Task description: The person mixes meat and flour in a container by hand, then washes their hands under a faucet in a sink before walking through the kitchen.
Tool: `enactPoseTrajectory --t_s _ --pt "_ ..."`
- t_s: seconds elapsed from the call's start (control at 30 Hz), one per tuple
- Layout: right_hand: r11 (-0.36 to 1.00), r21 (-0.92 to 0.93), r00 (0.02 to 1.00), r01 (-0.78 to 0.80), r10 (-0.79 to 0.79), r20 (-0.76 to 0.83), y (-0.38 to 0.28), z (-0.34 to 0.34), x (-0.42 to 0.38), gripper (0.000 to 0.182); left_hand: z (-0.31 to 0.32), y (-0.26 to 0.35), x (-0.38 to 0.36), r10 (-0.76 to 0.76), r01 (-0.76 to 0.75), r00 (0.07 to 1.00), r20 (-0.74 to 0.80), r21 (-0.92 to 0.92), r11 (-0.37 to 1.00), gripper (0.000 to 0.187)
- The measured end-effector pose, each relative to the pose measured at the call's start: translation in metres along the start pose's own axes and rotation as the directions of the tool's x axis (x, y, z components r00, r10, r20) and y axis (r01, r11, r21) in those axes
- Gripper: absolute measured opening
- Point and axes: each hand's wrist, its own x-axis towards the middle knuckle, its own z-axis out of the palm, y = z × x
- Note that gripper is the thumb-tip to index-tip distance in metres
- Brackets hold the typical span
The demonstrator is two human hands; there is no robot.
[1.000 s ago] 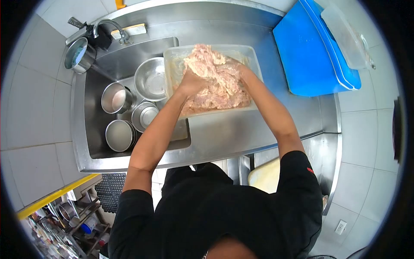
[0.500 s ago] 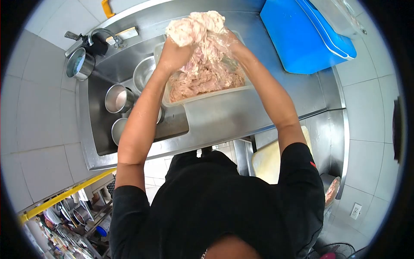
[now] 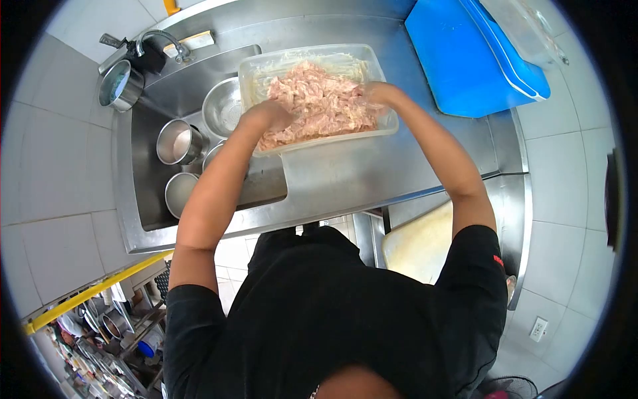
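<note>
Pale pink raw meat (image 3: 319, 100) in strips fills much of a clear plastic tub (image 3: 319, 52), which rests on the steel counter and reaches over the sink's edge. My left hand (image 3: 271, 116) is at the tub's left side, its fingertips against the meat and blurred. At the right side of the tub, my right hand (image 3: 379, 95) touches the meat near the wall, its fingers also smeared by motion. Whether either hand grips any meat is hidden.
Left of the tub is a sink (image 3: 149, 199) with a steel bowl (image 3: 222, 110) and several metal pots, under a faucet (image 3: 159, 40). A blue cooler box (image 3: 465, 60) stands at the back right. A yellowish board (image 3: 419, 246) lies lower right.
Both hands have come down from above the tub and moved apart. The clump of meat they held up is now down in the tub, spread among the rest.
</note>
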Motion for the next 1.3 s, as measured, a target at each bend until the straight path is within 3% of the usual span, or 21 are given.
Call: enactPoseTrajectory --t_s 0.07,0.2,0.27,0.37,0.4,0.43,0.47,0.5,0.53,0.57,0.63,0.67,0.73,0.9,0.97,1.0,1.03,1.1,1.13,1.27,1.3 --pt "0.991 -0.033 0.991 -0.131 0.131 -0.007 0.016 0.009 0.012 0.061 0.012 -0.003 0.003 -0.017 0.011 0.995 0.101 0.057 0.998 0.059" --pt "0.979 0.083 0.982 -0.189 0.186 0.036 0.033 0.036 0.019 0.064 0.051 -0.025 0.036 -0.026 0.026 1.0 0.015 -0.017 1.0 0.061" --pt "0.963 0.153 0.972 -0.221 0.205 0.116 0.029 0.044 0.024 0.065 0.044 -0.016 0.022 -0.072 0.073 0.997 0.01 -0.211 0.975 0.06" --pt "0.998 0.037 0.999 -0.052 0.052 0.01 0.01 0.055 0.023 0.061 0.053 -0.017 0.042 -0.047 0.05 0.999 0.018 -0.415 0.908 0.067" --pt "0.981 0.167 0.995 0.097 -0.097 -0.009 -0.003 0.06 0.018 0.06 0.055 -0.011 0.045 -0.045 0.047 0.999 0.014 -0.417 0.908 0.067" --pt "0.926 0.287 0.969 0.245 -0.242 -0.047 -0.013 0.061 0.015 0.059 0.055 0.001 0.041 -0.103 0.066 0.994 -0.022 -0.63 0.774 0.066" --pt "0.927 0.28 0.968 0.25 -0.246 -0.051 -0.007 0.065 0.026 0.059 0.054 0.007 0.04 -0.167 0.063 0.985 -0.046 -0.803 0.592 0.065" --pt "0.818 0.513 0.96 0.261 -0.274 -0.051 0.004 0.075 0.044 0.063 0.054 0.006 0.042 -0.168 0.055 0.984 -0.057 -0.803 0.593 0.065" --pt "0.656 0.711 0.95 0.254 -0.306 -0.057 -0.003 0.076 0.049 0.066 0.053 0.006 0.042 -0.061 0.013 0.998 -0.01 -0.933 0.36 0.062" --pt "0.658 0.704 0.946 0.267 -0.319 -0.061 -0.009 0.073 0.055 0.066 0.051 0.004 0.042 0.057 0.001 0.998 0.007 -0.995 0.098 0.059" --pt "0.359 0.921 0.935 -0.15 -0.251 0.25 -0.026 0.076 0.056 0.055 0.04 0.002 0.036 0.058 0.026 0.998 0.034 -0.991 0.133 0.055" --pt "0.362 0.92 0.933 -0.146 -0.259 0.25 -0.039 0.072 0.042 0.055 0.034 0.005 0.028 0.042 0.033 0.998 0.038 -0.994 0.109 0.054" --pt "0.672 0.731 0.992 0.123 -0.093 -0.082 -0.068 0.06 0.002 0.046 0.02 0.016 0.007 0.044 0.025 0.999 0.026 -0.999 0.027 0.053" --pt "0.466 0.872 0.986 0.15 -0.132 -0.099 -0.071 0.032 -0.003 0.038 -0.005 0.011 0.014 0.037 -0.16 0.987 -0.157 -0.981 0.108 0.049" --pt "0.553 0.743 0.926 0.377 -0.249 -0.285 -0.076 0.016 -0.012 0.036 -0.028 0.016 0.008 -0.09 -0.186 0.962 -0.26 -0.857 0.481 0.036" --pt "0.477 0.667 0.813 0.572 -0.219 -0.54 -0.067 0.019 0.006 0.038 -0.039 0.027 -0.006 -0.106 -0.254 0.926 -0.361 -0.808 0.531 0.03" --pt "0.479 0.666 0.813 0.571 -0.216 -0.541 -0.071 0.015 0.003 0.038 -0.045 0.029 -0.009 -0.103 -0.256 0.927 -0.361 -0.809 0.53 0.03" --pt "0.553 0.378 0.662 0.743 -0.522 -0.537 -0.09 0.001 -0.013 0.042 -0.055 0.028 -0.003 -0.024 -0.334 0.822 -0.569 -0.517 0.788 0.027" --pt "0.801 0.232 0.759 0.552 -0.367 -0.537 -0.099 -0.004 -0.02 0.043 -0.058 0.028 -0.001 0.035 -0.418 0.788 -0.615 -0.492 0.764 0.029" --pt "0.899 0.142 0.703 0.415 -0.218 -0.677 -0.089 0.005 -0.006 0.045 -0.056 0.032 0.01 0.055 -0.246 0.858 -0.51 -0.315 0.917 0.031" --pt "0.874 0.058 0.739 0.482 -0.371 -0.562 -0.083 0.009 -0.01 0.049 -0.047 0.027 0.016 0.149 -0.266 0.858 -0.492 -0.178 0.947 0.032"
